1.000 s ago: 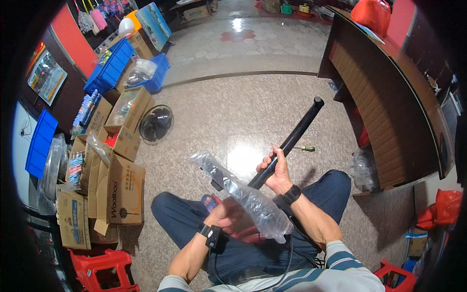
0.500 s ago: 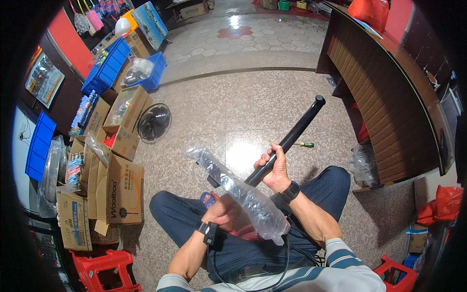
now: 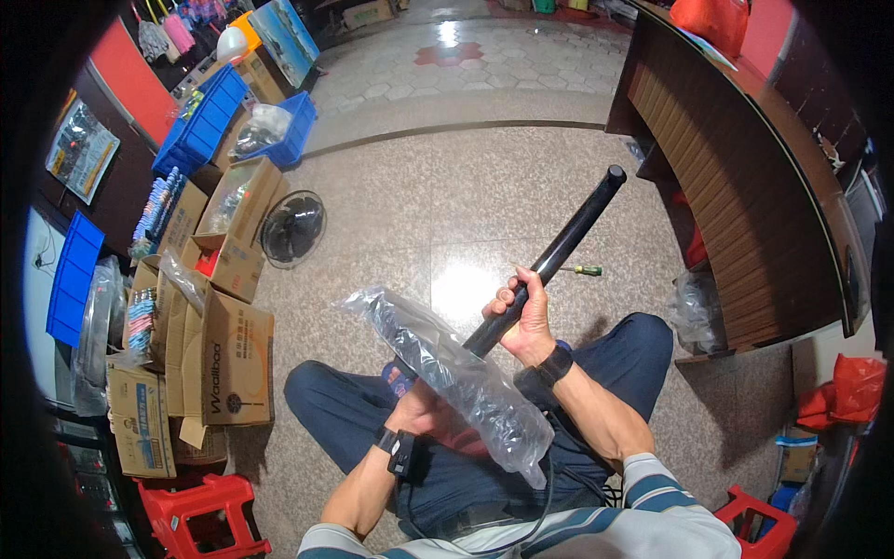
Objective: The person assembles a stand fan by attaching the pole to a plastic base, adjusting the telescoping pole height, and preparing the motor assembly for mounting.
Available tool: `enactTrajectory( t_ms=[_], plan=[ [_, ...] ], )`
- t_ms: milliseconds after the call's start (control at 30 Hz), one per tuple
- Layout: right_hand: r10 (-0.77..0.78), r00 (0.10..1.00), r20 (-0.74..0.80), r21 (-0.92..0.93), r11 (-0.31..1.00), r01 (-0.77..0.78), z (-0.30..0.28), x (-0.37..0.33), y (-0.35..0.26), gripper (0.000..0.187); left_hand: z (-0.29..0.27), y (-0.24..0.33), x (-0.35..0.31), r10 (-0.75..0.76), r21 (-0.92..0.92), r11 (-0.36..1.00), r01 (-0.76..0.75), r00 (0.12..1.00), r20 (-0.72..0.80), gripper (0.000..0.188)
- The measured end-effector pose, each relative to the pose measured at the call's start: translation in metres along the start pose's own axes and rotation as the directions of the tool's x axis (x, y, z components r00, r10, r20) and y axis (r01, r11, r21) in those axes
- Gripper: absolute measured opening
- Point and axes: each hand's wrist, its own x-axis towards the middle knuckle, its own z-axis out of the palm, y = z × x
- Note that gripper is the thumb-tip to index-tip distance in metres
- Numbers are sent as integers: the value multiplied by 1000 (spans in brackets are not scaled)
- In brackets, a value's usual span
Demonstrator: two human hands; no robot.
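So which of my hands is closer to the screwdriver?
Right. Your right hand, around the black tube, is nearer you than the screwdriver and left of it; your left hand is farther off, lower left, partly hidden by the plastic.

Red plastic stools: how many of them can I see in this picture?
2: one red plastic stool at the lower left, another red plastic stool at the lower right, both only partly visible. Others may be hidden.

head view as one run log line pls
left hand: at clear plastic bag, fingers hidden | right hand: gripping black tube | green-handled screwdriver: on floor, right of black tube
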Motion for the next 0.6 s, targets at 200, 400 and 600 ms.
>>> enactTrajectory(
  t_ms=[200, 400, 600],
  plan=[
    [-21, 999, -31, 10, 1000, 22, 5, 4, 7, 30, -21, 2, 9, 59, 95, 993, -67, 995, 79, 28],
    [-24, 998, -50, 50, 998, 26, 3, 12, 7, 29, -47, 3, 31, 243, 9, 969, -245, 963, 118, 38],
    [-6, 996, -93, 68, 998, 12, -3, 20, 6, 30, -20, 23, 10, 552, 723, 501, -475, 819, 155, 22]
  ],
)
